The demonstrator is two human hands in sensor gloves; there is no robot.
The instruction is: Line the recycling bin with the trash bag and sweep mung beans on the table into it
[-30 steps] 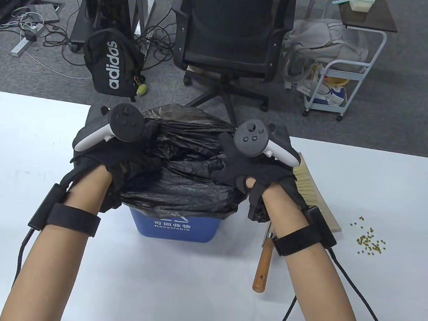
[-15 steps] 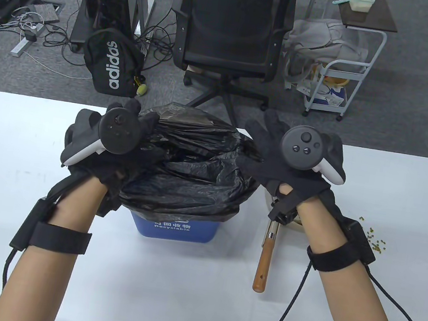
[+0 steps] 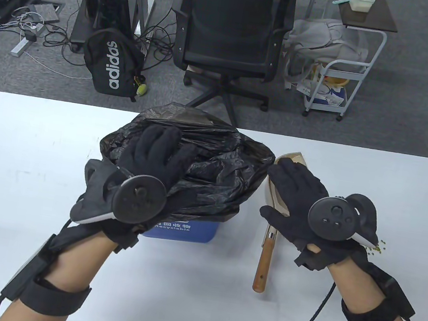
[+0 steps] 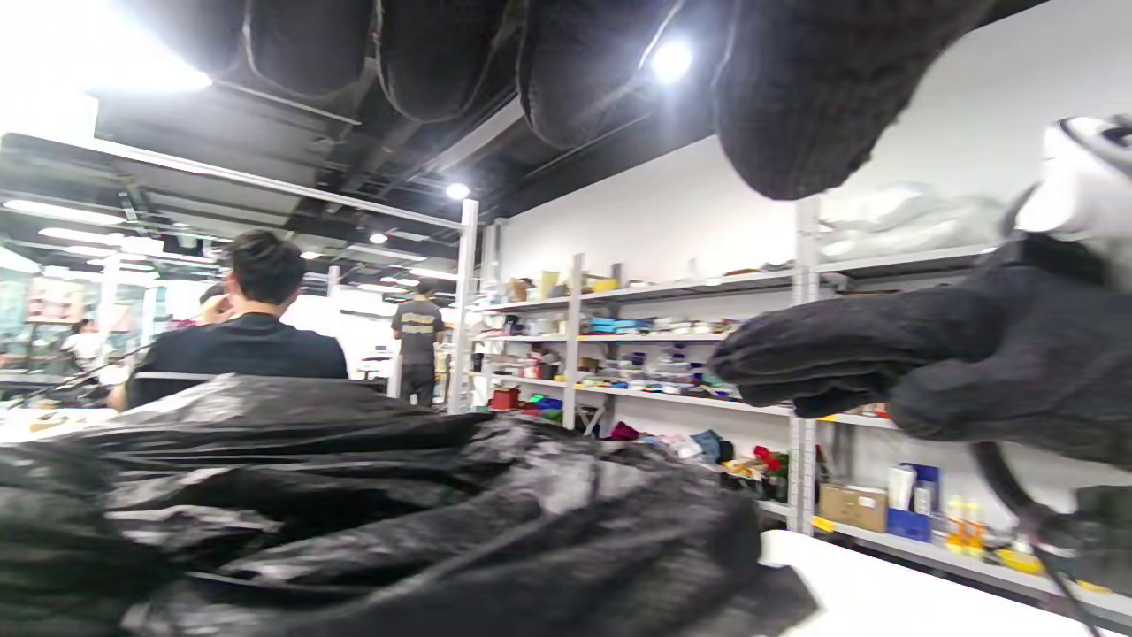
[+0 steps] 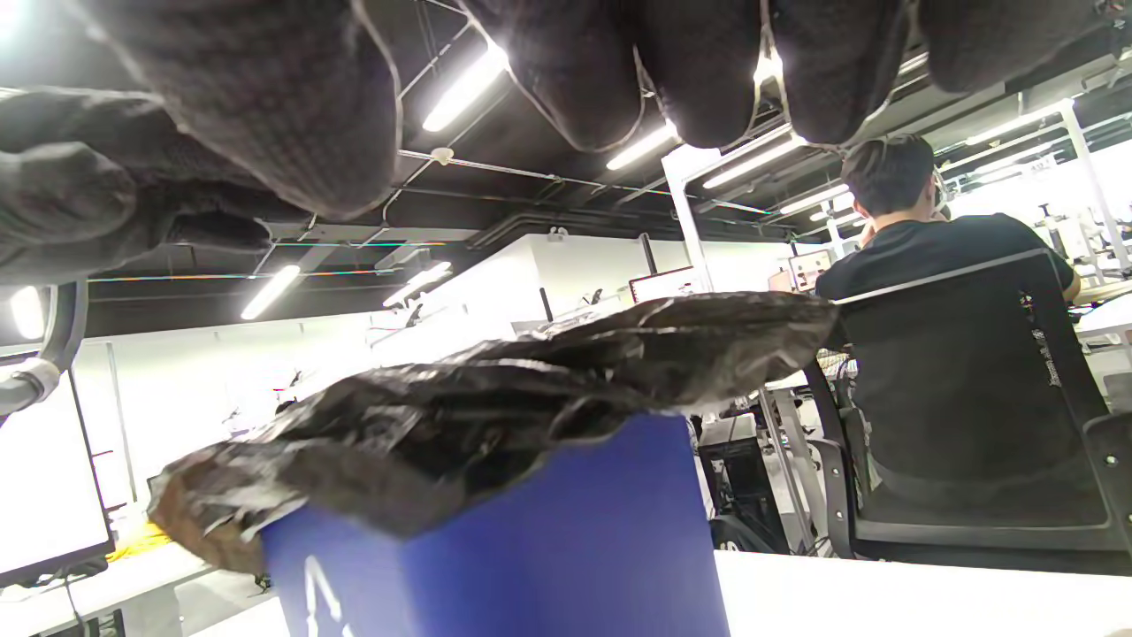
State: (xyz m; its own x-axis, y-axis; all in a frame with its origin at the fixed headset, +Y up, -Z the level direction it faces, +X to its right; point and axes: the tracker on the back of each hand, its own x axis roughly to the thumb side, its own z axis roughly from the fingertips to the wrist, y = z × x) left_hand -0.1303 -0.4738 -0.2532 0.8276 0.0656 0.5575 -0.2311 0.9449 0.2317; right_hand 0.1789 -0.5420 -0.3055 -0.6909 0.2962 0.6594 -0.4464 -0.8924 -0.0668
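While both hands (image 3: 159,152) hover open, trash bag (image 3: 212,168) drapes the bin (image 3: 187,231) ungripped.

Black mesh office chair (image 3: 230,30) on grey carpet floor (image 3: 420,99), just beyond the far edge of the white table (image 3: 13,186). Left of the chair: black adidas backpack (image 3: 112,63) and tangled cables (image 3: 29,26); right of it: white wire trolley (image 3: 339,87) with a grey bag (image 3: 324,38). Wrist views show white walls, metal shelving racks (image 4: 654,354) full of clutter, and ceiling strip lights (image 5: 460,88) on a dark ceiling.
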